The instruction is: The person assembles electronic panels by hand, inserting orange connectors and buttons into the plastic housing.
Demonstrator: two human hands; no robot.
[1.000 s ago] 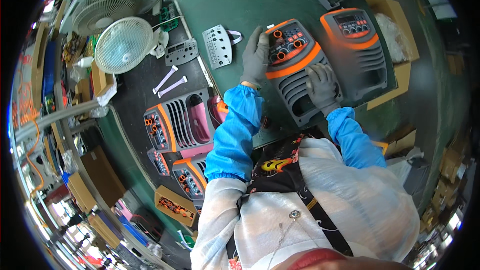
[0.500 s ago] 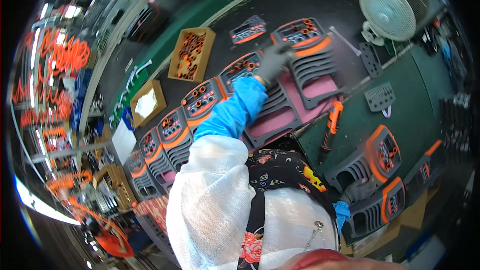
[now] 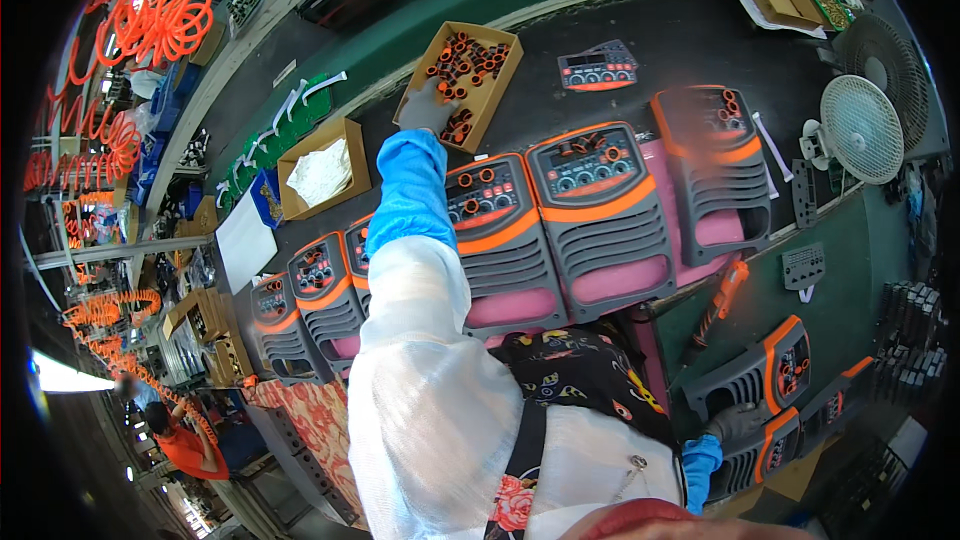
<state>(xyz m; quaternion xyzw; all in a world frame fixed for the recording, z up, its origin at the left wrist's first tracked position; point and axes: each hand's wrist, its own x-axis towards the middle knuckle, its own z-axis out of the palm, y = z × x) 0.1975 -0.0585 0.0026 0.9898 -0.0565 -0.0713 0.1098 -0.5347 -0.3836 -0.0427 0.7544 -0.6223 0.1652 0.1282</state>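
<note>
My left hand [image 3: 428, 108], in a grey glove, reaches over the near edge of a cardboard box [image 3: 488, 105] of black-and-orange knobs [image 3: 462, 62]. Its fingers are bent together among the knobs; whatever they hold is hidden. At the lower right my gloved right hand [image 3: 735, 422] is closed on the edge of a grey-and-orange front panel [image 3: 750, 375]. Several similar panels stand in a row on the bench, among them one panel [image 3: 600, 210] with loose knobs on its control face. The rightmost panel [image 3: 708, 155] has a few knobs at its upper right.
An orange electric screwdriver [image 3: 722, 300] lies right of the row. A separate control plate [image 3: 598, 68] lies beyond it. Left of the knob box are a box with white sheets [image 3: 322, 175] and green circuit boards [image 3: 290, 125]. A white fan [image 3: 860, 130] stands at the right.
My left hand has moved left from the panel at the row's right end to the knob box. My right hand stays at the lower-right panels. The whole view has shifted.
</note>
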